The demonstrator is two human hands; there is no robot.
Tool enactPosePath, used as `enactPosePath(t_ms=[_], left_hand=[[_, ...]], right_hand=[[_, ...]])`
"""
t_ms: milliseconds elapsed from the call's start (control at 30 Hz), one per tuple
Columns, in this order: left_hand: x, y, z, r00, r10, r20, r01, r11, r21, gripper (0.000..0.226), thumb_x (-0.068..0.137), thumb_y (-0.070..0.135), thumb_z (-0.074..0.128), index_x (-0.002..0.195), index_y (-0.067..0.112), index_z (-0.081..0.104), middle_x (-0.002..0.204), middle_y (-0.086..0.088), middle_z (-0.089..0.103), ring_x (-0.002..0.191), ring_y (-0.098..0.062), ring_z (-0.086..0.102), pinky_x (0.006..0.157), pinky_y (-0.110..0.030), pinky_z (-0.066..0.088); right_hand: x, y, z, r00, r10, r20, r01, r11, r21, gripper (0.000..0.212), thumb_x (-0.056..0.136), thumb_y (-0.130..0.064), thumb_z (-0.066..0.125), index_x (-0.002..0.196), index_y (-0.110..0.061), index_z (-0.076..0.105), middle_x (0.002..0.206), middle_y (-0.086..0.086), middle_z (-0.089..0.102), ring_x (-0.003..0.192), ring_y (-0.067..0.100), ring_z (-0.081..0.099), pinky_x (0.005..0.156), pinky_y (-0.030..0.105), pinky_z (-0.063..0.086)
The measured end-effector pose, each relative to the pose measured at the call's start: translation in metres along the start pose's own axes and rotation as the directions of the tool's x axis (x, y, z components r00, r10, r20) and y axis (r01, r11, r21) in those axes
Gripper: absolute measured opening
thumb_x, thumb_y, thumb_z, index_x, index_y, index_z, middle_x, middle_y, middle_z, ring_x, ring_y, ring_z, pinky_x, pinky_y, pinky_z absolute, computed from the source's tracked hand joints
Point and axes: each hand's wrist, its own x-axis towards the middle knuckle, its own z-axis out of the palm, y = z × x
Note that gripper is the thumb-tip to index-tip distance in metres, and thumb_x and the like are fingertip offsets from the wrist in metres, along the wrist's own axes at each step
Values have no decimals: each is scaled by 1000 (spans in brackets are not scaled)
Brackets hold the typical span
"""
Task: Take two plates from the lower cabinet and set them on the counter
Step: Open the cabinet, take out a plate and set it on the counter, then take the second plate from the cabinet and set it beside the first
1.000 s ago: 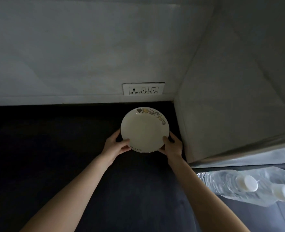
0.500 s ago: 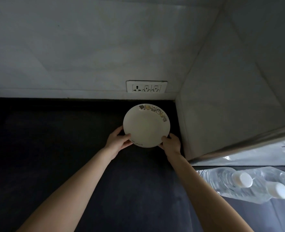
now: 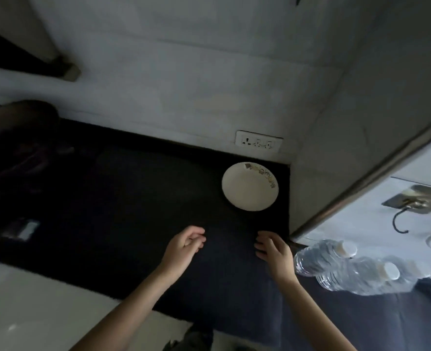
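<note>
Your plate [image 3: 249, 186] lies flat on the dark table [image 3: 133, 211], tucked into the back corner where the pale wall with the socket [image 3: 258, 143] meets the side panel [image 3: 315, 193] at the plate's 3 o'clock. That corner spot makes sense as a parking place: it is out of the way, backed on two sides, and leaves the broad dark surface toward 9 o'clock open for whatever comes next. Only one disc can be made out; whether a second plate sits beneath it you cannot tell from this angle, so judge the task as at least half done and check the cabinet if in doubt. Neither of your hands has hold of anything. Your left hand [image 3: 184, 247] hovers with its fingers loosely curled, half-open, its grip empty; your right hand [image 3: 272, 249] is spread flatter, fingers pointing toward the corner, also empty. Both are clear of the plate, with bare table showing between fingertips and rim. From the left hand the plate sits toward 1 o'clock; from the right hand it sits close to 12, slightly toward 11. The water bottles [image 3: 348, 269] lie just beside your right wrist at its 3 o'clock, so mind that elbow if you turn away toward the cabinet. The dark object [image 3: 19, 138] at the far left is too dim to identify.
</note>
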Motion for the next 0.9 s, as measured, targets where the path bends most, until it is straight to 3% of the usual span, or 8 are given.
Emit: enactPosePath(t_ms=[67,133,233,333,433,567,733,900], left_hand=[[-46,-28,4,998,-37,-51,38,999,17,18,96,12,56,96,27,66,96,-2,72,86,-5,68,81,-25,53],[-88,-64,13,985,-96,-141,99,995,15,20,95,9,57,93,26,66,93,1,72,80,-2,67,77,-20,50],[-150,-122,32,924,-251,-289,236,968,-86,14,93,8,57,93,17,68,91,-2,72,83,-13,65,77,-23,49],[-228,-178,60,791,-444,-421,357,894,-272,20,93,1,54,93,16,67,87,-8,71,79,-23,63,64,-13,46],[-308,-221,95,628,-598,-498,403,797,-449,19,92,2,54,91,15,67,86,-12,71,74,-24,62,61,-18,47],[-405,-251,133,426,-737,-525,326,666,-671,16,91,3,55,91,12,68,86,-15,72,76,-25,63,71,-33,48],[-494,-275,165,159,-815,-558,127,577,-807,14,91,1,57,93,9,69,83,-12,72,75,-25,63,71,-33,48],[-553,-305,171,-75,-878,-472,-86,478,-874,13,93,-3,54,94,0,66,83,-18,68,74,-28,60,67,-33,46]], right_hand=[[-24,23,-10,995,23,97,-22,1000,-14,24,96,-7,49,95,-13,72,89,9,73,80,19,71,65,25,57],[-42,46,-19,977,73,199,-68,997,-34,26,98,-5,47,91,-10,72,84,12,73,75,21,72,63,27,59],[-63,77,-25,917,185,353,-139,978,-152,28,100,-6,45,92,-2,72,77,16,72,69,27,72,63,33,60],[-90,107,-26,801,309,513,-128,925,-357,27,101,-5,44,93,-1,70,74,14,72,66,27,70,60,30,58],[-114,129,-23,696,431,575,-54,829,-556,24,100,-4,45,96,2,67,76,15,68,64,28,65,57,30,53],[-156,146,3,601,507,618,68,738,-672,20,99,-5,47,93,3,65,83,20,66,71,32,62,64,34,49],[-227,170,64,455,506,733,256,714,-652,25,101,-7,44,96,3,66,83,20,67,68,32,65,67,36,54],[-304,205,142,315,564,763,363,671,-646,26,101,-8,42,90,-3,64,79,15,65,66,30,63,64,35,50]])
